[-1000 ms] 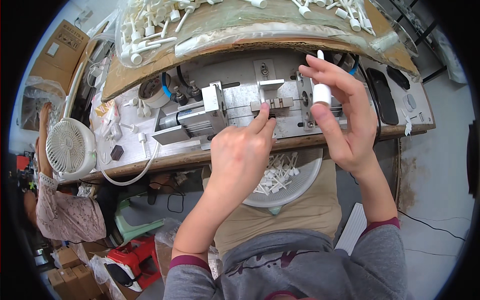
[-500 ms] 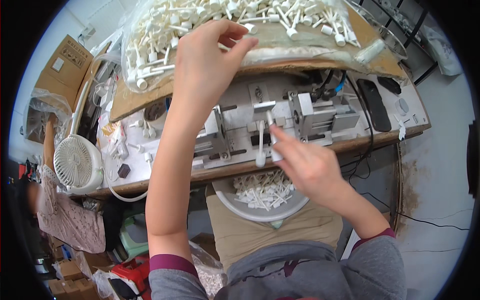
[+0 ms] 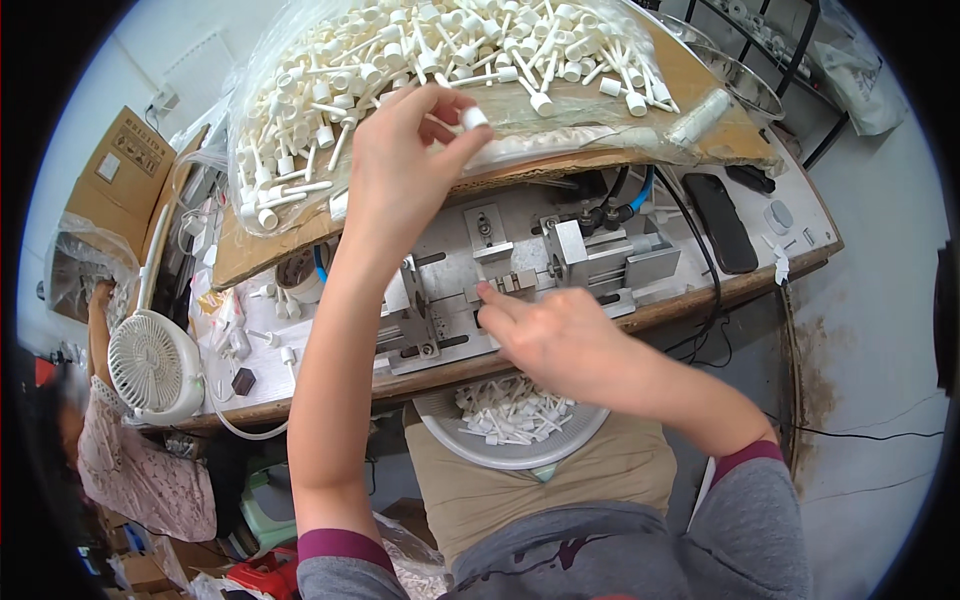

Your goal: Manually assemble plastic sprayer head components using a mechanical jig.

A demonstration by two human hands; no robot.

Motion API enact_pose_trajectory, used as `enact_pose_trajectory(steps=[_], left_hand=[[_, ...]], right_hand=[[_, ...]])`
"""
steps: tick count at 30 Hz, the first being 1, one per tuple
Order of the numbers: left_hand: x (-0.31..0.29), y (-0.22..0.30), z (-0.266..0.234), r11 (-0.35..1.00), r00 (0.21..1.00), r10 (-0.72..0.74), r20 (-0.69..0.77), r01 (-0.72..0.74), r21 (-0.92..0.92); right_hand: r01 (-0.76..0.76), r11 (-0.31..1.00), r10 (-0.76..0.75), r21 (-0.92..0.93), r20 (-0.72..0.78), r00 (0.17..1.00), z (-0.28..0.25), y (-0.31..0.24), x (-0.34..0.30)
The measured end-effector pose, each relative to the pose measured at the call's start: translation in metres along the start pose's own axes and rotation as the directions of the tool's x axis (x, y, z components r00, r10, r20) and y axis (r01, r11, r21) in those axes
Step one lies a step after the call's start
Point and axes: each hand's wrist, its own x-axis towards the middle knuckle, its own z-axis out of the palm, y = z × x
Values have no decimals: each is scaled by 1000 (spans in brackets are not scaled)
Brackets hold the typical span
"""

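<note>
My left hand (image 3: 405, 150) is raised at the edge of a heap of white plastic stick pieces (image 3: 400, 60). Its thumb and bent fingers pinch one white plastic stick piece (image 3: 473, 118), of which only the round cap shows. Lower down, my right hand (image 3: 560, 335) reaches over a metal fixture (image 3: 515, 283) between two clamp blocks. Its index finger stretches out to the fixture's small block, the other fingers are partly bent, and nothing shows in them. A grey basket (image 3: 450, 450) of white pieces rests on my lap beneath the bench edge.
Cardboard (image 3: 720, 145) carries the plastic-lined heap above the fixture. A black phone (image 3: 720, 222) and cables lie at right. On the left are a white fan (image 3: 155, 365), loose white pieces (image 3: 285, 300) and another person's arm and patterned sleeve (image 3: 125, 430).
My left hand has come down slightly and closed on a white piece. My right hand has moved left onto the fixture; the white pieces near it are gone from there. The view has shifted.
</note>
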Motion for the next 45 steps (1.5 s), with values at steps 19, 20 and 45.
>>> enact_pose_trajectory(steps=[19,20,45], left_hand=[[-180,36,-34,991,997,-5,81,15,-134],[-182,35,-33,989,996,-21,89,34,-147],[-185,26,15,998,1000,20,8,-20,-65]], right_hand=[[-216,802,290,-557,45,956,-73,265,165],[-225,810,314,-541,77,946,-75,261,166],[-433,900,433,-58,255,865,-78,123,189]])
